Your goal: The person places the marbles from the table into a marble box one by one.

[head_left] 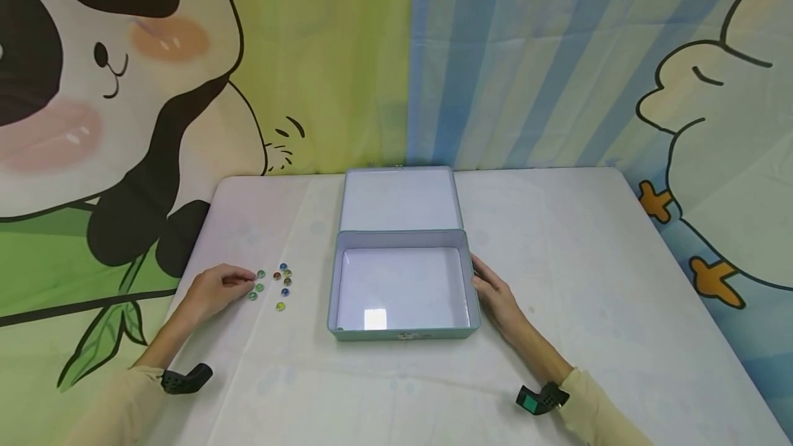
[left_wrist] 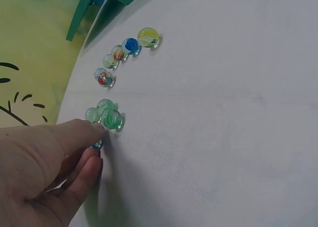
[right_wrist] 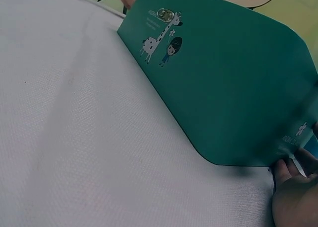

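In the head view, my left hand (head_left: 219,289) is at the left part of the table, beside a loose group of glass marbles. Its thumb and fingertips pinch a bluish marble (left_wrist: 97,144), mostly hidden by the fingers. Close by lie three green marbles (left_wrist: 112,118). Farther along are several others, among them a yellow marble (left_wrist: 148,37) and a blue marble (left_wrist: 130,46). An open green tin box (head_left: 405,335) stands mid-table, its lid (head_left: 399,199) tipped back. My right hand (head_left: 500,301) rests against the box's right side, fingers loosely bent.
A white cloth covers the table (head_left: 557,253). Behind it hangs a printed curtain (head_left: 347,60) with a panda at left and a white bird-like figure at right. A tiny object, too small to tell, sits in the box's near left corner.
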A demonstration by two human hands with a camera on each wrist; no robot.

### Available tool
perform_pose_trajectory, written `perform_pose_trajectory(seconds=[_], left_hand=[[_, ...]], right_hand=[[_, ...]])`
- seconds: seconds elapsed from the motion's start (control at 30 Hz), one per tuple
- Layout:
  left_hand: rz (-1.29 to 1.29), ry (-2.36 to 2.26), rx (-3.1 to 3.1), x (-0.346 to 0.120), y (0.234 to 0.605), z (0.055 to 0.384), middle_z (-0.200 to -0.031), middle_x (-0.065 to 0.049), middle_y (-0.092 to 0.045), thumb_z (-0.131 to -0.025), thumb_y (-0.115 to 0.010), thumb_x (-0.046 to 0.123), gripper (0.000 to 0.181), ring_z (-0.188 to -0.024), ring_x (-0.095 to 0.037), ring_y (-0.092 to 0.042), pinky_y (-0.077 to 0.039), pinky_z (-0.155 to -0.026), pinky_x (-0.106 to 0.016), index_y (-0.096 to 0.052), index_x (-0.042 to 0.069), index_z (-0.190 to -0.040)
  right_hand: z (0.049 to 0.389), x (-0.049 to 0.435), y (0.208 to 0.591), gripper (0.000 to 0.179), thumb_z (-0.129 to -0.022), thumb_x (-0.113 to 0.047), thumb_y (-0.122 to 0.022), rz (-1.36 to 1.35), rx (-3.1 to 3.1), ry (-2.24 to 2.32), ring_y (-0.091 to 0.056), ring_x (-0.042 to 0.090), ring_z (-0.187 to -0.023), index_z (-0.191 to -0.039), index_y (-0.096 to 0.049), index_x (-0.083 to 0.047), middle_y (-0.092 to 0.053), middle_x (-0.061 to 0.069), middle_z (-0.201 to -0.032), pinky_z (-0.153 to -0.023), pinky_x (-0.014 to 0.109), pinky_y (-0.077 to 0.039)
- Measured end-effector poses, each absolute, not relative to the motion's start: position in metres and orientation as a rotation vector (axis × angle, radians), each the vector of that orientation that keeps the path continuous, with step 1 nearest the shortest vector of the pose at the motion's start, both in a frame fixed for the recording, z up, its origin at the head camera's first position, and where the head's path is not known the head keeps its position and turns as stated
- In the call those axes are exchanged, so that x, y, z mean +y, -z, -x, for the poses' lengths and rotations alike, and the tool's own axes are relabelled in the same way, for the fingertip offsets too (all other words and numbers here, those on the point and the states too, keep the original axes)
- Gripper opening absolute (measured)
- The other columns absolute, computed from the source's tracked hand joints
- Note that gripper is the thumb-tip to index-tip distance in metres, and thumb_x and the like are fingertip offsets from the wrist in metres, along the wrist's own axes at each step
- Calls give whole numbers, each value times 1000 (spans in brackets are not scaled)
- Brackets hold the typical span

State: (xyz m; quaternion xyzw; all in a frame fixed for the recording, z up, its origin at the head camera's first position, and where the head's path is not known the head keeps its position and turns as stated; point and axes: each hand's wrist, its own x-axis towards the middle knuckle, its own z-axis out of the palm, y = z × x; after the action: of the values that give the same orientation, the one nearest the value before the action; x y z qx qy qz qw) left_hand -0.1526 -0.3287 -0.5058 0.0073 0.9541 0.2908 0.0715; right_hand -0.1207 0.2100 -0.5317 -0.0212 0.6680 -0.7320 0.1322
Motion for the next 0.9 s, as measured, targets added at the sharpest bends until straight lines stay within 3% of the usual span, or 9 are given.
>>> perform_pose_trajectory(seconds=[0.27, 0.9], left_hand=[[-39, -889, 2893, -330, 508, 151, -95, -10, -71, -85, -72, 15, 22, -84, -15, -63, -48, -65, -17, -73, 6, -106], [-65, -958, 2918, -321, 501, 155, -96, -13, -70, -85, -73, 15, 23, -83, -15, -62, -50, -65, -17, -72, 5, -106]], right_hand=[[122, 210, 533, 61, -100, -22, -45, 76, 1944, 2119, -18, 38, -147, -154, -22, -7, -19, 21, -160, -99, 6, -36], [123, 212, 535, 60, -101, -23, -45, 82, 1978, 2067, -16, 34, -150, -155, -21, -10, -19, 14, -162, -101, 5, -34]])
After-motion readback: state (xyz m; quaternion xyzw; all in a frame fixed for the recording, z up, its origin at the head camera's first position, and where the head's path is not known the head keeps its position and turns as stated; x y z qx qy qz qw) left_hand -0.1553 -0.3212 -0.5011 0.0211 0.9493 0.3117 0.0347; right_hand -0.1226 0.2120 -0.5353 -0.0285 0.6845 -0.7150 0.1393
